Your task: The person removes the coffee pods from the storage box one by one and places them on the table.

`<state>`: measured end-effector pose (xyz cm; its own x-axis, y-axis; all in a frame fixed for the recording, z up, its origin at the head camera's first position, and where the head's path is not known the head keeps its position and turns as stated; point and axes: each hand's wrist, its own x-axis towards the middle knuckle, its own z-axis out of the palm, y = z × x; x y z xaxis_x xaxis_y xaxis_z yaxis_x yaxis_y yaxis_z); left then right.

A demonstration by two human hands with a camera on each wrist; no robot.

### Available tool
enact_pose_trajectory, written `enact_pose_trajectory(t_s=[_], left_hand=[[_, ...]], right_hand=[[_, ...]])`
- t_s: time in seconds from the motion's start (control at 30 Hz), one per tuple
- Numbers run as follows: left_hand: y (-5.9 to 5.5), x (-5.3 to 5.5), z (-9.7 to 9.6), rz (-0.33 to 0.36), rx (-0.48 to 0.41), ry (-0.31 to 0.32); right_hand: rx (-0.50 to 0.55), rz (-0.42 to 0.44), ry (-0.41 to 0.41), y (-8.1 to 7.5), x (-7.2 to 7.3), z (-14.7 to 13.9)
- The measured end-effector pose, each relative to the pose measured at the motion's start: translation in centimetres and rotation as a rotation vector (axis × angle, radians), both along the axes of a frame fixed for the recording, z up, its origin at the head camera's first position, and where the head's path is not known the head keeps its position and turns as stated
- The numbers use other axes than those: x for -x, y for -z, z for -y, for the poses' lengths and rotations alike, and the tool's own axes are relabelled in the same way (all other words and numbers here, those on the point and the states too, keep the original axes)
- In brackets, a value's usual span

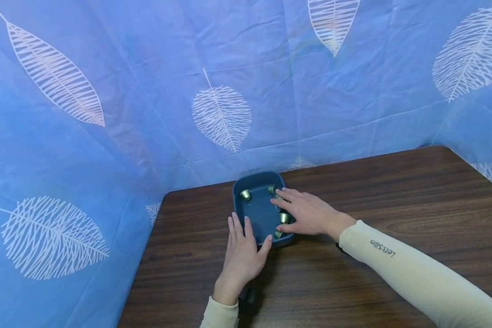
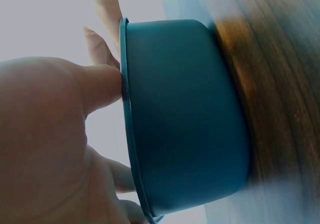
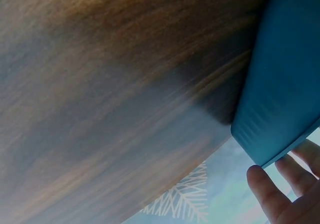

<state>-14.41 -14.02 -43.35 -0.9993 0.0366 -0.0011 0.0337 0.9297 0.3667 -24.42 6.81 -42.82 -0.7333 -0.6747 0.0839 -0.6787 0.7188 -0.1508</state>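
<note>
A dark teal rectangular bin [image 1: 259, 219] stands on the table, holding several small green-gold coffee capsules. One capsule [image 1: 246, 195] lies apart at the bin's far left; the others, such as this capsule [image 1: 284, 218], sit along the right wall. My left hand [image 1: 243, 257] is at the near left corner, fingers extended over the rim; in the left wrist view its thumb touches the bin's rim [image 2: 128, 98]. Over the right rim reaches my right hand [image 1: 307, 211], fingers spread above the capsules and partly hiding them. Whether its fingertips touch any capsule is unclear.
The dark wooden table [image 1: 393, 191] extends to the right and toward me. Behind and to the left hangs a blue cloth [image 1: 147, 91] with white leaf prints, close to the bin's far end.
</note>
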Motion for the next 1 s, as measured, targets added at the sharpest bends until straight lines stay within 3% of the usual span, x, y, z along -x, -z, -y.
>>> enact_pose_trajectory(t_s=[0.33,0.6,1.0], left_hand=[[0.1,0.1,0.2,0.005,0.015,0.003],[0.3,0.2,0.3,0.002,0.025,0.009],[0.4,0.4,0.2,-0.003,0.027,0.0]], right_hand=[[-0.003,-0.019,0.002,-0.5,0.1,0.4],[-0.022,-0.113,-0.046,-1.1,0.6,1.8],[-0.09,-0.075,-0.081,-1.7,1.0,2.4]])
